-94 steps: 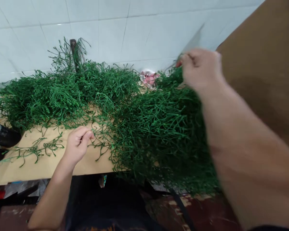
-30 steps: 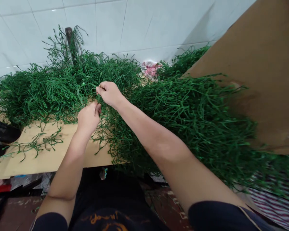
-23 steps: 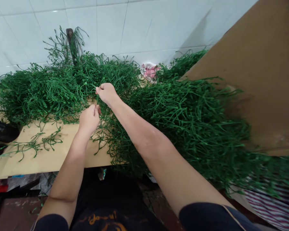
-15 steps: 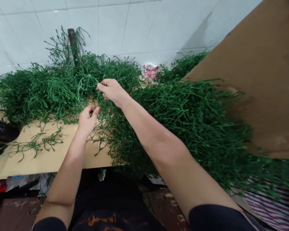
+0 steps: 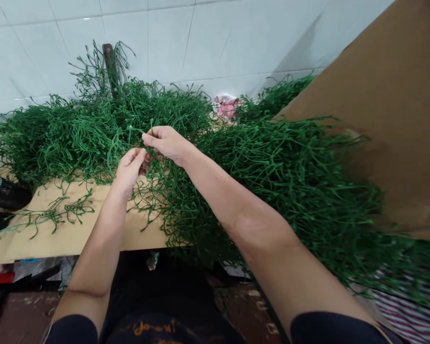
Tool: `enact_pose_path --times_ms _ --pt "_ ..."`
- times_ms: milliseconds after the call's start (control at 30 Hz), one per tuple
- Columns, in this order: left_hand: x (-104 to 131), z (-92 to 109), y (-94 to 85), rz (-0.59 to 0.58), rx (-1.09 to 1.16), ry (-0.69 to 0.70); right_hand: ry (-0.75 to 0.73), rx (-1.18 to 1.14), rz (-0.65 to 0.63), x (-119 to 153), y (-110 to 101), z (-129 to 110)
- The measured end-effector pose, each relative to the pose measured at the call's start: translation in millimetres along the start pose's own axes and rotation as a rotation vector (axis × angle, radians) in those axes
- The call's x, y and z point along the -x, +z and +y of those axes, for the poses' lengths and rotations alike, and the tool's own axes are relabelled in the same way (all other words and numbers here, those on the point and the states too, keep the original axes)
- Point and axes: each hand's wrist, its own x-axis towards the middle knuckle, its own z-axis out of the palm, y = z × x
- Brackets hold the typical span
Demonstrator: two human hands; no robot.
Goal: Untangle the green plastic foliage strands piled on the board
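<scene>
My right hand [image 5: 169, 143] pinches a thin green stem [image 5: 136, 129], whose small knobbed tip points left past the fingertips. Close below it is my left hand [image 5: 129, 167], with thumb and forefinger pressed together; what lies between them is too small to make out. Behind both hands spreads a heap of green branching stems [image 5: 75, 129], which look like artificial plant pieces. Another thick heap of the same stems [image 5: 272, 162] lies under and beside my right forearm. A few loose stems [image 5: 62, 210] rest on the cardboard left of my left arm.
Cardboard [image 5: 93, 234] covers the work surface. A large brown cardboard panel [image 5: 390, 119] leans at the right. At the left edge lies a black bottle [image 5: 5, 191]. A dark upright post [image 5: 109, 69] and a pink-and-white cloth [image 5: 226, 107] stand near the tiled wall [image 5: 172, 43].
My left hand has risen toward my right hand, which has dropped slightly, so they are now almost touching. The pale looped strand left of my right hand no longer shows as a loop.
</scene>
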Motion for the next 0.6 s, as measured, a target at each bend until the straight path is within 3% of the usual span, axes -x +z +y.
enact_pose_path --times_ms 167,300,600 --pt "3 5 4.9 -0.066 0.246 -0.173 -0.160 -0.131 -0.055 -3 -1 8" --pt "3 -1 2.5 -0.108 0.309 -0.143 -0.222 -0.031 -0.020 -3 -3 10" --pt "7 -14 -1.2 -0.046 -0.036 -0.023 -0.257 0.132 0.233 -26 -12 25"
